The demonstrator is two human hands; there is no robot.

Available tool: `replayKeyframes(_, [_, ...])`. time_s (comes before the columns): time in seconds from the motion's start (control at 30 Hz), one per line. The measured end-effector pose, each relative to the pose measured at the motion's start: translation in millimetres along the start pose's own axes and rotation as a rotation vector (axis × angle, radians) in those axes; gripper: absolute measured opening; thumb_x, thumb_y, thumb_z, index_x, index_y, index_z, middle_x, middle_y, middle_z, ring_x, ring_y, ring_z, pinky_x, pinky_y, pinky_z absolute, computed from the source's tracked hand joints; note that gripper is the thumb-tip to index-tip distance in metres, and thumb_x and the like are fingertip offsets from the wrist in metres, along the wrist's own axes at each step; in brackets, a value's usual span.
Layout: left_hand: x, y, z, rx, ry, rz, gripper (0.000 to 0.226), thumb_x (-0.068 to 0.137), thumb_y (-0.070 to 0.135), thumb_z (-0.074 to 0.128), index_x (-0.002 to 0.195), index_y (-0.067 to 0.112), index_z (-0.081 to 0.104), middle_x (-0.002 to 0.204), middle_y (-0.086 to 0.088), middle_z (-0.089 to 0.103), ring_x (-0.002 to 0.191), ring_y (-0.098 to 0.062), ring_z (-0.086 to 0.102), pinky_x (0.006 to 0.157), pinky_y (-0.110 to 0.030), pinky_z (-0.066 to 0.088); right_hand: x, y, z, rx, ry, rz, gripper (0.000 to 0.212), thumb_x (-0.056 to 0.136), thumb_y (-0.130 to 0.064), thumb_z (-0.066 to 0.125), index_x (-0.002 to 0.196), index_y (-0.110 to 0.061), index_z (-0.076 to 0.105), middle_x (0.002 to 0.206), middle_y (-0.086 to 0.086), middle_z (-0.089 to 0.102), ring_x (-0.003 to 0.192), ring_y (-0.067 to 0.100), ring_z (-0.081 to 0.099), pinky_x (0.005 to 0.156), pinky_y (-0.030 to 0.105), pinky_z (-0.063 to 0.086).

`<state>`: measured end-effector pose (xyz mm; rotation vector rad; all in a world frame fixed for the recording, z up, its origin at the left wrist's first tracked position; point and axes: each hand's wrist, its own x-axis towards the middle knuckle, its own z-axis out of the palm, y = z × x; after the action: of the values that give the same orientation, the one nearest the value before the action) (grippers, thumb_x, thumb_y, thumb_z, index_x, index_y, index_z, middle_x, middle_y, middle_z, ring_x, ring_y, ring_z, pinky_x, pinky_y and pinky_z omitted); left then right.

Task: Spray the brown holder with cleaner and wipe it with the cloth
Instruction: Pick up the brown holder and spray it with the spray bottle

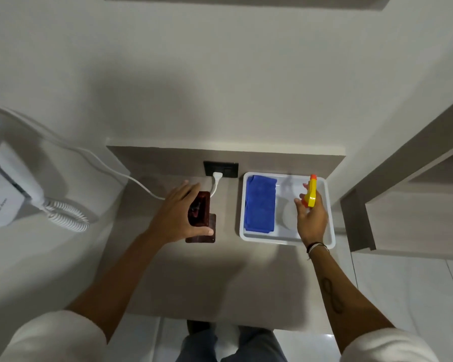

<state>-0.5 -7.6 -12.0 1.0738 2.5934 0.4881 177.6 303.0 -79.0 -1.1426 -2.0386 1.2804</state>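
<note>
Fingers of left hand wrapped round the brown holder: thumb along its near end, other fingers over its far-left side. Holder's long axis runs 12 to 6 o'clock; it sits over a flat brown base on the tabletop, though contact or lift cannot be told. White plug and cord at 12 o'clock of holder.

White tray lies at 3 o'clock of holder, well apart. Folded blue cloth fills its left half, long axis also 12 to 6.

Right hand over tray's right half, fingers closed round the spray bottle, yellow head with orange nozzle pointing to 12 o'clock.

Judgement: nozzle must swing toward 9 o'clock to face the holder; the cloth lies between the two, nearer the right hand.
</note>
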Motion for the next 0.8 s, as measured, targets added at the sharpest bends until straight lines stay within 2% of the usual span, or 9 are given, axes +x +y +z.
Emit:
replayKeyframes(0.13, [7.8, -6.8, -7.6, 0.028, -0.086, 0.076, 0.127, 0.064, 0.068, 0.089, 0.164, 0.016, 0.033, 0.171, -0.007, 0.033, 0.165, -0.030, 0.014, 0.130, -0.051, 0.009, 1.4, -1.7, -3.3, 0.003, -0.039, -0.062, 0.054, 0.106, -0.031, 0.063, 0.157, -0.025, 0.046, 0.146, -0.002, 0.065, 0.126, 0.025, 0.068, 0.107, 0.045, 0.056])
replayKeyframes(0.2, [11.0, -8.5, -11.3, -0.010, -0.044, 0.125, 0.109, 0.061, 0.058, 0.093, 0.151, 0.016, 0.048, 0.154, -0.006, 0.050, 0.154, -0.030, 0.032, 0.133, -0.055, 0.015, -4.0, -6.6, -6.5, -0.002, -0.005, -0.085, 0.049, 0.105, -0.033, 0.065, 0.152, -0.026, 0.052, 0.128, -0.008, 0.069, 0.110, 0.012, 0.070, 0.099, 0.035, 0.058])
replayKeyframes(0.27, [12.9, -12.6, -13.7, -0.026, -0.021, 0.165, 0.101, 0.059, 0.051, 0.095, 0.145, 0.017, 0.053, 0.147, -0.004, 0.055, 0.151, -0.031, 0.036, 0.134, -0.050, 0.002, -12.2, -17.5, -10.2, -0.004, 0.057, -0.097, 0.041, 0.100, -0.037, 0.071, 0.139, -0.025, 0.062, 0.110, -0.013, 0.070, 0.092, -0.003, 0.070, 0.090, 0.025, 0.060])
replayKeyframes(0.37, [10.5, -25.8, -17.9, -0.055, -0.052, 0.167, 0.108, 0.061, 0.044, 0.097, 0.152, 0.018, 0.046, 0.160, -0.005, 0.048, 0.164, -0.033, 0.017, 0.133, -0.049, -0.010, -29.5, -40.3, -15.0, 0.068, 0.138, -0.069, 0.032, 0.091, -0.042, 0.081, 0.117, -0.026, 0.072, 0.098, -0.013, 0.076, 0.082, -0.002, 0.073, 0.083, 0.034, 0.067])
replayKeyframes(0.47, [-0.4, -43.8, -25.0, -0.203, -0.088, 0.128, 0.113, 0.062, 0.033, 0.100, 0.157, 0.022, 0.040, 0.169, -0.003, 0.038, 0.167, -0.025, 0.001, 0.135, -0.055, 0.000, -58.3, -69.1, -12.6, 0.316, 0.103, -0.042, 0.039, 0.094, -0.037, 0.079, 0.131, -0.043, 0.068, 0.104, -0.003, 0.079, 0.072, 0.010, 0.072, 0.075, 0.026, 0.066])
replayKeyframes(0.57, [-15.5, -62.4, -34.1, -0.280, -0.115, 0.080, 0.117, 0.061, 0.024, 0.100, 0.159, 0.030, 0.037, 0.175, -0.004, 0.024, 0.167, -0.027, 0.004, 0.130, -0.063, 0.022, -94.6, -84.4, 2.8, 0.426, -0.130, -0.020, 0.036, 0.101, -0.033, 0.070, 0.135, -0.044, 0.065, 0.102, -0.002, 0.081, 0.068, 0.011, 0.068, 0.063, 0.025, 0.059])
replayKeyframes(0.67, [-23.1, -76.4, -41.7, -0.322, -0.153, 0.041, 0.120, 0.062, 0.014, 0.098, 0.162, 0.032, 0.034, 0.176, -0.004, 0.020, 0.165, -0.032, 0.018, 0.126, -0.061, 0.034, -119.1, -88.1, 25.8, 0.296, -0.459, 0.032, 0.033, 0.105, -0.030, 0.066, 0.134, -0.044, 0.067, 0.104, 0.004, 0.081, 0.093, 0.016, 0.077, 0.065, 0.023, 0.055])
replayKeyframes(0.73, [-23.8, -81.8, -45.4, -0.325, -0.157, 0.034, 0.122, 0.062, 0.009, 0.099, 0.164, 0.027, 0.033, 0.175, -0.003, 0.023, 0.163, -0.031, 0.024, 0.125, -0.059, 0.036, -129.8, -88.6, 43.7, 0.157, -0.678, 0.009, 0.038, 0.106, -0.029, 0.063, 0.145, -0.032, 0.064, 0.096, -0.014, 0.081, 0.101, -0.002, 0.074, 0.071, 0.008, 0.050])
replayKeyframes(0.8, [-23.5, -84.1, -46.8, -0.312, -0.150, 0.041, 0.123, 0.061, 0.007, 0.099, 0.164, 0.022, 0.033, 0.173, -0.003, 0.029, 0.160, -0.030, 0.029, 0.125, -0.059, 0.037, -135.3, -94.1, 61.0, 0.089, -0.777, -0.044, 0.044, 0.107, -0.028, 0.061, 0.150, -0.022, 0.060, 0.103, -0.030, 0.075, 0.101, -0.014, 0.069, 0.077, 0.004, 0.049])
